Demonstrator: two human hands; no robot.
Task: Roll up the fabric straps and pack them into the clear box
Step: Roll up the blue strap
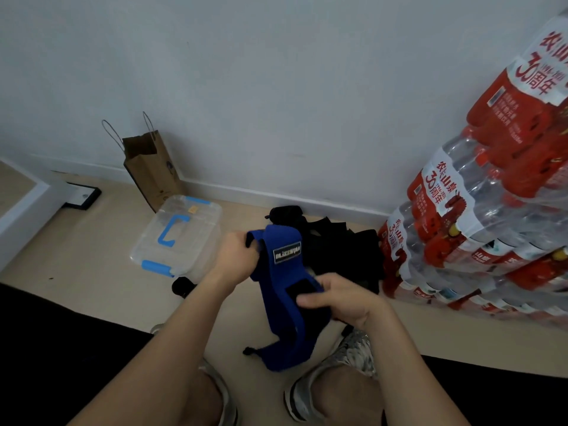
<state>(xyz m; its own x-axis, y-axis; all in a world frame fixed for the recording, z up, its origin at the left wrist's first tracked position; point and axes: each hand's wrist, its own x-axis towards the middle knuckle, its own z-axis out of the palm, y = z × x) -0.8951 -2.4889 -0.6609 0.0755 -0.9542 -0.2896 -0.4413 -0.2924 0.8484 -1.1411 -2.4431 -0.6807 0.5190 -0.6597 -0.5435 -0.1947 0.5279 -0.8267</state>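
Observation:
A blue fabric strap with a black logo patch hangs in front of me, its lower end reaching the floor between my feet. My left hand grips its upper end. My right hand holds the strap lower down, beside a black velcro patch. The clear box with blue latches and a blue handle sits on the floor to the left, lid on. A pile of black straps lies on the floor behind the blue one. A small black roll lies by the box's near corner.
Stacked packs of water bottles with red labels fill the right side. A brown paper bag stands against the wall behind the box. A black flat item lies at far left. My shoes rest on the beige floor.

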